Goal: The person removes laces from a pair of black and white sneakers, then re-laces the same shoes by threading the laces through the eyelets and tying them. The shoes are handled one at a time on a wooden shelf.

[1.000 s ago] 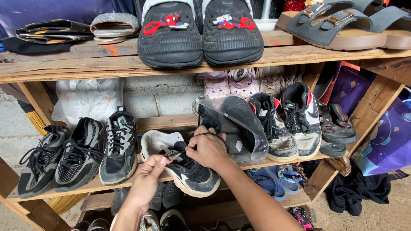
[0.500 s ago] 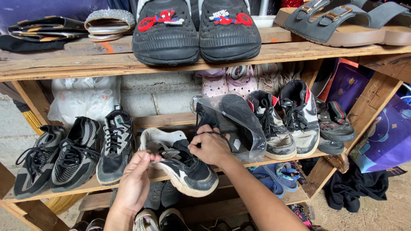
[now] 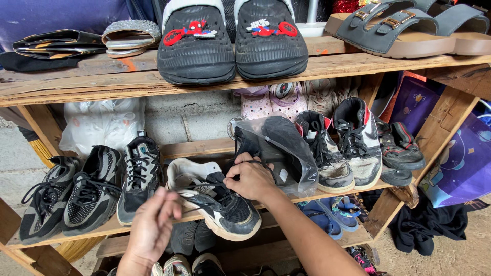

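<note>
Black clogs (image 3: 232, 43) are sitting on the top shelf (image 3: 102, 82), with grey sandals (image 3: 404, 28) to their right and a silver slipper (image 3: 130, 36) to their left. Below the shelf, black trainers (image 3: 84, 189) are standing left, high-tops (image 3: 342, 145) right.

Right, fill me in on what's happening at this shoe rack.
A person is working the laces of a black and white sneaker that sits on the middle shelf of a wooden rack. The right hand pinches a black lace above the shoe's tongue. The left hand, blurred, is at the sneaker's near side, apparently on another lace end. More sneakers stand on both sides, and a pair of black clogs sits on the top shelf.
</note>
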